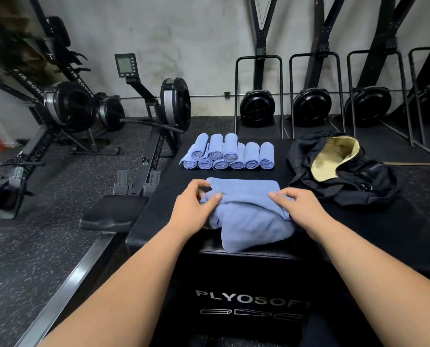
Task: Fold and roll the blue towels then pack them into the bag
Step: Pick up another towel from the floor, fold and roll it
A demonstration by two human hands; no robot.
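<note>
The loose blue terry towel (249, 216) lies part-folded at the near middle of the black padded plyo box (346, 236), with one flap drooping over the box's front edge. Folding looks to be the step in hand. The next move likely calls for squaring the layers into a strip, then rolling it tight. The left hand (196, 200) pinches the towel's left fold between thumb and curled fingers, while the right hand (300, 207) grips its right edge, fingers curled over. A stack of rolled blue towels (230, 154) sits at the box's far middle, and the open black fabric bag with cream lining (374, 176) at its far right
</note>
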